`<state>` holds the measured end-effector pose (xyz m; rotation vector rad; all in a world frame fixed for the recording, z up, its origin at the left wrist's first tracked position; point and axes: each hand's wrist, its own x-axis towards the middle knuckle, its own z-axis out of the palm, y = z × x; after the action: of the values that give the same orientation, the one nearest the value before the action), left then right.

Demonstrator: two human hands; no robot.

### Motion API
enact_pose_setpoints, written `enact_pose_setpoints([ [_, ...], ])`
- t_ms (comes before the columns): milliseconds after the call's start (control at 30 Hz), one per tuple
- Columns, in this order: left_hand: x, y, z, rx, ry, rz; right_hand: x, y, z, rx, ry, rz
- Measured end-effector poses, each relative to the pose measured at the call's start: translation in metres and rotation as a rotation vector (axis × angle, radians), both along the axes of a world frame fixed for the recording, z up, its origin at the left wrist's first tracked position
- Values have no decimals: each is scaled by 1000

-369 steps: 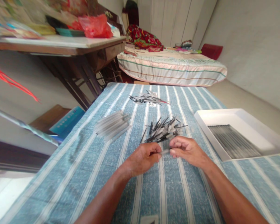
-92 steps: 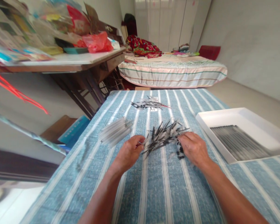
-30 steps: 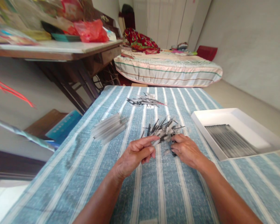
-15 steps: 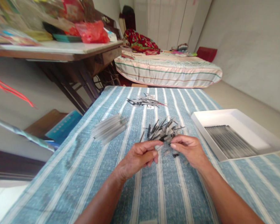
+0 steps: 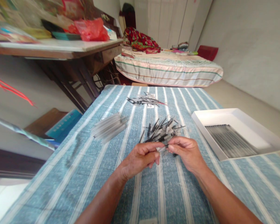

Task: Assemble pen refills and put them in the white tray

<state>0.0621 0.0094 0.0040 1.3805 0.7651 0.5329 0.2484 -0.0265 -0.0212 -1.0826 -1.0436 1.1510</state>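
My left hand is closed, thumb curled toward the stretched index finger; what lies between them, if anything, is too small to make out. Thumb and fingertips of my right hand pinch a small dark piece right by the left index fingertip. Just beyond both hands is a loose pile of small black and clear plastic pieces, partly hidden by the fingers. To the left lies a bundle of translucent tubes, blurred. Farther back, thin black and clear sticks are heaped, one with a red end.
An open white box on the right holds a row of dark, slim, pen-like sticks. Everything rests on a blue striped cloth. A cluttered desk stands at left, a bed behind.
My right hand has shifted slightly left, bringing its fingertips up to the left index fingertip. The left hand stays nearly in place; piles and box look unchanged.
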Motion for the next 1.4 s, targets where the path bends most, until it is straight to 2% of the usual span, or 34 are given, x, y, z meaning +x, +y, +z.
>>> enact_pose_setpoints([
  [300, 0, 0, -2, 11, 15, -19, 0, 0, 3, 23, -47, 47],
  [633, -3, 4, -3, 107, 100, -150, 5, 0, 5, 123, -346, 96],
  [967, -1, 3, 7, 113, 246, -168, 12, 3, 7, 198, -523, 257],
  [1167, -1, 3, 4, 150, 272, -152, 12, 2, 2, 18, -457, 293],
  [1400, -1, 1, 3, 175, 256, -127, 7, 1, 1, -1, -442, 287],
])
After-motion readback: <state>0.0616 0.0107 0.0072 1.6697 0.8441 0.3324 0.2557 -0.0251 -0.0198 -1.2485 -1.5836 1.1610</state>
